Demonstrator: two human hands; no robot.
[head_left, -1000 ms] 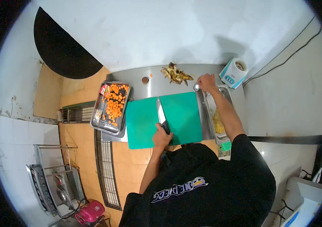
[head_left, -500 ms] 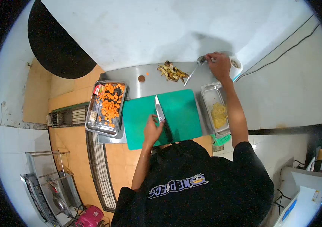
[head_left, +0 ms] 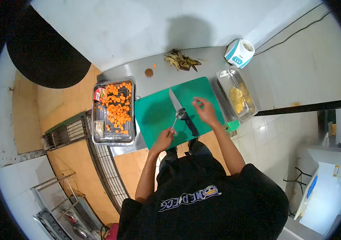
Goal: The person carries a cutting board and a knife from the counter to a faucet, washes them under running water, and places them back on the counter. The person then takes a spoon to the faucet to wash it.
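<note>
My left hand (head_left: 164,140) is closed around the handle of a metal spoon (head_left: 181,114), low over the front part of the green cutting board (head_left: 154,106). The spoon's bowl points away from me and overlaps the knife in view; I cannot tell whether they touch. The knife (head_left: 174,99) lies on the board, blade toward the wall, black handle toward me. Over the board's right side is my right hand (head_left: 205,110), slightly blurred, its fingers apart and holding nothing.
Left of the board, a metal tray (head_left: 94,134) holds cut carrots (head_left: 118,114) and small packets. A steel pan (head_left: 253,112) with yellow mash (head_left: 237,100) stands right. Behind are brown peels (head_left: 181,61), a round brown object (head_left: 148,73) and a white-blue appliance base (head_left: 239,54).
My right hand has come back from the wall side to above the board. The spoon, earlier at my right hand, is now in my left hand, which has moved off the knife.
</note>
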